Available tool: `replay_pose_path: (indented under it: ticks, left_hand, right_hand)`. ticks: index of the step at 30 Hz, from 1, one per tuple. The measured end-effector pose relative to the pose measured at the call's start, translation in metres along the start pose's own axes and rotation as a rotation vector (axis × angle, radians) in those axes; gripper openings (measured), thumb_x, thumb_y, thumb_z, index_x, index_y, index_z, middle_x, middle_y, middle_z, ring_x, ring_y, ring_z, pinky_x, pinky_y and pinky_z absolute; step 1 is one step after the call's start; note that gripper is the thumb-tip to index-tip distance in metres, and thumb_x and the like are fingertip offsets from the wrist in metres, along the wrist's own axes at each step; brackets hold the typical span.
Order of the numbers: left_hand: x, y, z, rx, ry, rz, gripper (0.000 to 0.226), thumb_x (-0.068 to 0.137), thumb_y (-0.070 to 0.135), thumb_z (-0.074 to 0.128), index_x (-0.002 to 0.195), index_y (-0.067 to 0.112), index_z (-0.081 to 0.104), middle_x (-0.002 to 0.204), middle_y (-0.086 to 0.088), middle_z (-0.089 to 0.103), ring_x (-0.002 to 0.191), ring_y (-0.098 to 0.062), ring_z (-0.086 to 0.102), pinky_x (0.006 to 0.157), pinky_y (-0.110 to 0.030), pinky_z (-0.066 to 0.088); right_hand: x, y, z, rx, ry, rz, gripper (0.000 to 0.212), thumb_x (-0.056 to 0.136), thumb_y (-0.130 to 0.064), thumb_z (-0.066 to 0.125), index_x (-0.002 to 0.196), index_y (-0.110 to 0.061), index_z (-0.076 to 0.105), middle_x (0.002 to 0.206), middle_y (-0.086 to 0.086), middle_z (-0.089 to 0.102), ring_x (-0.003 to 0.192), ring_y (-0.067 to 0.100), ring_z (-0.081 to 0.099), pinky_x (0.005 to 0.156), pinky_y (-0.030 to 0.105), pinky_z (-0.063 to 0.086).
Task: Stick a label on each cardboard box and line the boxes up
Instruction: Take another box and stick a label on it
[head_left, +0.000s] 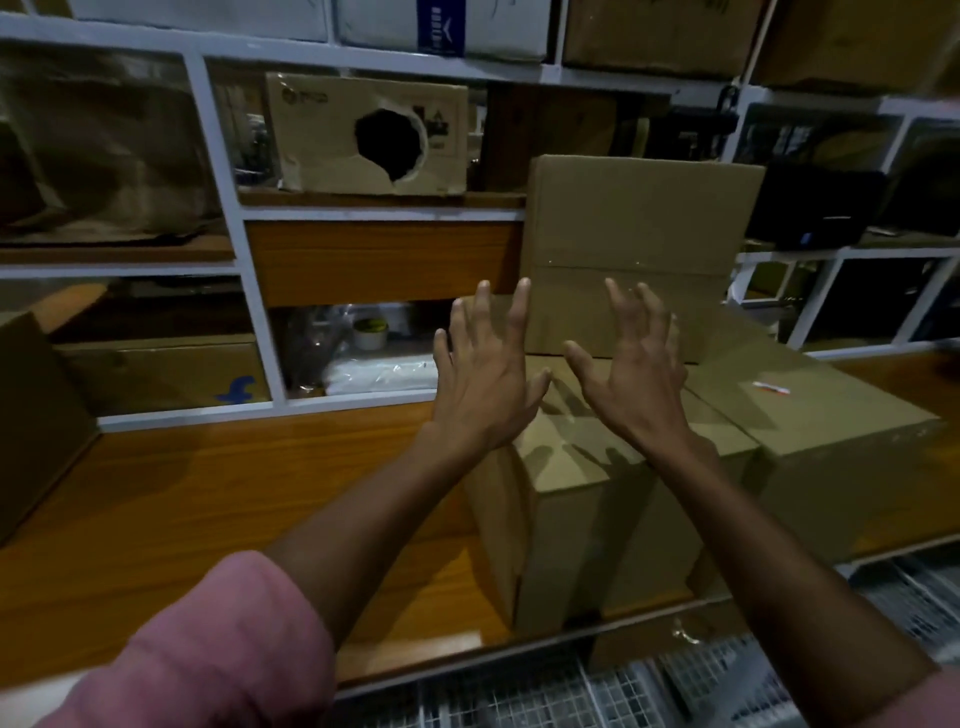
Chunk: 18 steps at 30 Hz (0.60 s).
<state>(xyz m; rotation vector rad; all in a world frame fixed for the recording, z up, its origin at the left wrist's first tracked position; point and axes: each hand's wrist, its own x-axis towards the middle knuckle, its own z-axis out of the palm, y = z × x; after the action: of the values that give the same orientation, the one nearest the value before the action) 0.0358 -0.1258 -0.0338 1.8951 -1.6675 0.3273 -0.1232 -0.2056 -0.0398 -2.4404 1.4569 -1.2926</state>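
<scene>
With your left hand (483, 384) and right hand (636, 382) both spread and empty, take the upright box (636, 228) just beyond your fingertips by its two sides, squarely.

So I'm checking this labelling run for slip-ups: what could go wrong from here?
Both hands, left hand and right hand, are open and reaching toward the upper box, which sits on lower boxes; a careless grab might tip it. The near box stands close to the table edge and could get pushed off. The small label lies loose and could slide away.
</scene>
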Motion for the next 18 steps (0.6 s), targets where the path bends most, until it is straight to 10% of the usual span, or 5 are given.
replay_pose_path:
  ticks: [18]
  left_hand:
    - [0.111,0.038,0.065,-0.059,0.049,-0.077,0.118,0.086,0.048,0.073,0.153,0.044,-0.023,0.165,-0.017,-0.021,0.152,-0.047,0.002,0.116,-0.065,0.021]
  right_hand:
    - [0.088,0.113,-0.002,-0.004,0.02,0.02,0.091,0.086,-0.06,0.066,0.158,-0.046,0.012,0.167,0.003,-0.013,0.153,0.042,-0.002,0.111,0.066,0.029]
